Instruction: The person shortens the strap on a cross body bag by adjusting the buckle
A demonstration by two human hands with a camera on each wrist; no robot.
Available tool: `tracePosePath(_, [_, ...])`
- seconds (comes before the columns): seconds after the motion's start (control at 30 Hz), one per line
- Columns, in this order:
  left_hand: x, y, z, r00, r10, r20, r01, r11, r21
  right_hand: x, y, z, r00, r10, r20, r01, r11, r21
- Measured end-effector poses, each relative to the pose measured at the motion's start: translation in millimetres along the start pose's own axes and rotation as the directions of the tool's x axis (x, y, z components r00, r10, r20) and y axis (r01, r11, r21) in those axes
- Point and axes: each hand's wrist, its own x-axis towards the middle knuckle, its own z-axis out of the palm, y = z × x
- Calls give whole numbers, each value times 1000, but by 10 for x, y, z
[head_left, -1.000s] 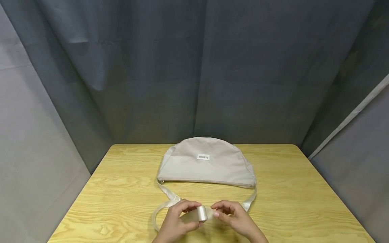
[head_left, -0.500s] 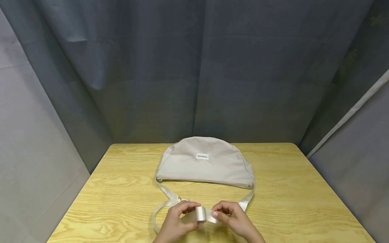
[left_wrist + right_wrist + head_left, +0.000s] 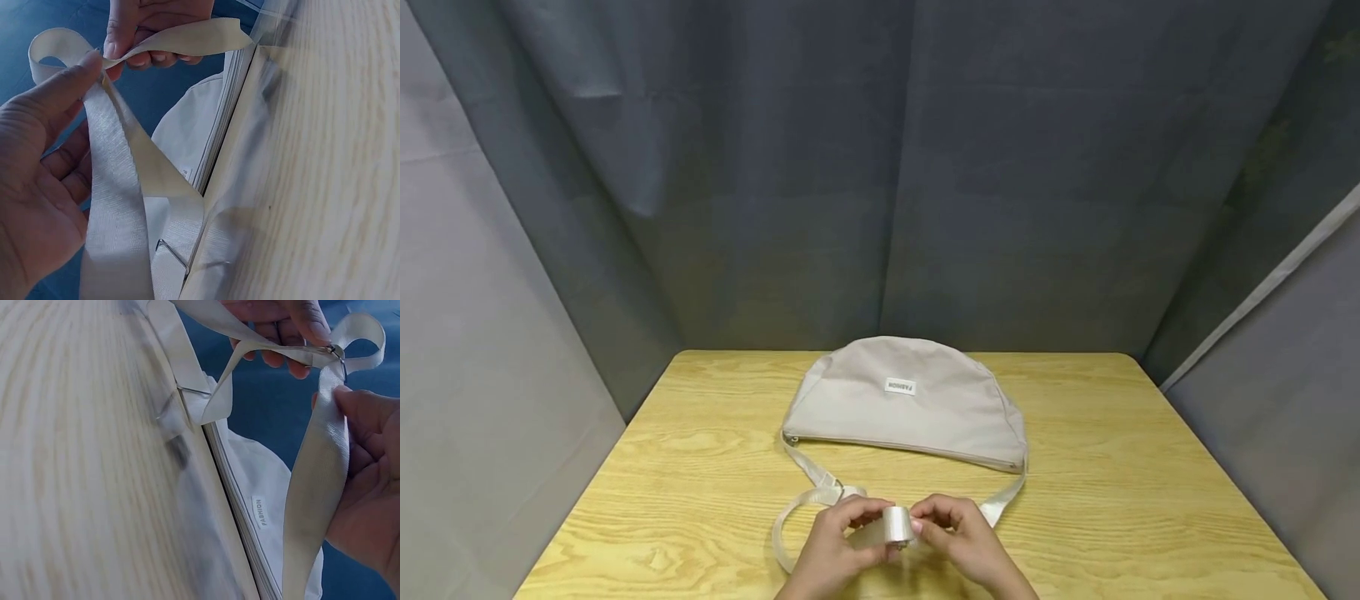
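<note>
A pale beige shoulder bag (image 3: 902, 417) lies on the table, its zipped edge facing me. Its strap (image 3: 897, 525) is raised in a small loop between my hands. My left hand (image 3: 838, 537) pinches the strap at the base of that loop, thumb on one side and fingers on the other. Close on its right, my right hand (image 3: 958, 533) pinches the strap between thumb and fingers. A metal slider (image 3: 337, 353) shows on the strap right between both hands in the right wrist view. The strap's long part (image 3: 115, 187) hangs down past my left palm.
Another stretch of strap curls on the wooden table (image 3: 662, 508) left of my left hand. A metal ring (image 3: 172, 256) joins strap parts near the bag's left end. Dark curtains (image 3: 880, 183) stand behind the table, with pale cloth walls on both sides.
My right hand has taken hold of the strap and moved left, up against the loop. The left hand stays nearly in place. The bag's right end has shifted slightly.
</note>
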Motion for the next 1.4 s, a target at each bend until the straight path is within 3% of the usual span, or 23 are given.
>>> tracePosePath(0.13, [-2, -4, 0, 1000, -12, -15, 12, 1000, 5, -26, -59, -4, 999, 34, -18, -34, 999, -21])
tracePosePath(0.4, [-9, -3, -9, 996, -83, -10, 83, 996, -21, -63, -129, -15, 1000, 24, 6, -23, 998, -66])
tracePosePath(0.57, [4, 20, -19, 994, -107, 10, 107, 993, -39, -55, -117, 14, 997, -68, 31, 71, 993, -92])
tracePosePath(0.7, [5, -80, 7, 992, -122, 17, 122, 992, -38, -48, -109, 39, 989, -147, 27, 149, 983, -112])
tracePosePath(0.93, [-29, -329, 64, 995, -101, 11, 101, 995, -24, -52, -104, 80, 986, -164, -10, 160, 974, -162])
tracePosePath(1.17, [-46, -372, 72, 997, -75, 12, 76, 996, -40, -42, -34, 105, 978, -205, -21, 197, 959, -203])
tracePosePath(1.4, [-50, -372, 32, 997, -77, 19, 77, 997, 25, -54, -69, 101, 977, -209, -36, 197, 957, -211])
